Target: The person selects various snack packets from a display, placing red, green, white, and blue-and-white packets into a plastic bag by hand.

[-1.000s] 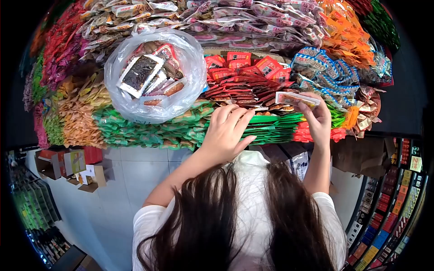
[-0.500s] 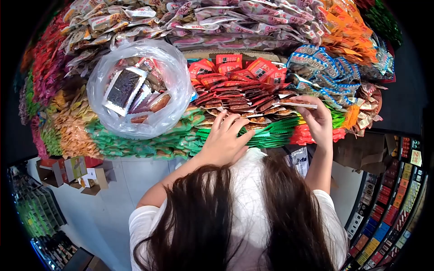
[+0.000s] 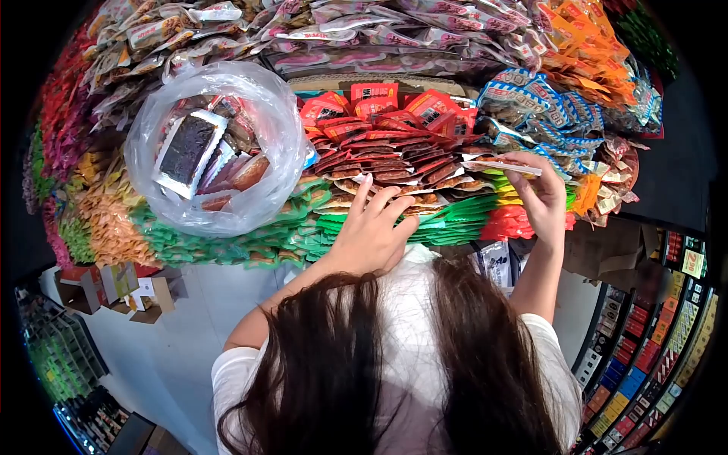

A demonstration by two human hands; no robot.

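My right hand [image 3: 540, 199] pinches a flat snack packet [image 3: 502, 167], seen nearly edge-on, at the right end of the red packets [image 3: 402, 152]. With its fingers spread, my left hand [image 3: 373, 231] rests at the front edge of the same pile, over brownish and green packets [image 3: 425, 230], and no item shows in it. To the left, a clear plastic bag [image 3: 265, 203] lies open on the display. Inside it are a dark packet with a white border [image 3: 192, 154] and several other packets.
Blue-and-white packets [image 3: 531, 106] and orange packets [image 3: 588, 49] lie at the right. Silvery packets [image 3: 409, 26] run along the back, peach-coloured ones [image 3: 114, 227] at the left. Open cartons [image 3: 144, 292] stand on the floor, lower left; product shelves [image 3: 644, 356] curve along the right.
The view has shifted slightly, moving the bag and piles a little leftward. The packet in my right hand is tilted a bit differently. My left hand's fingers still spread over the pile.
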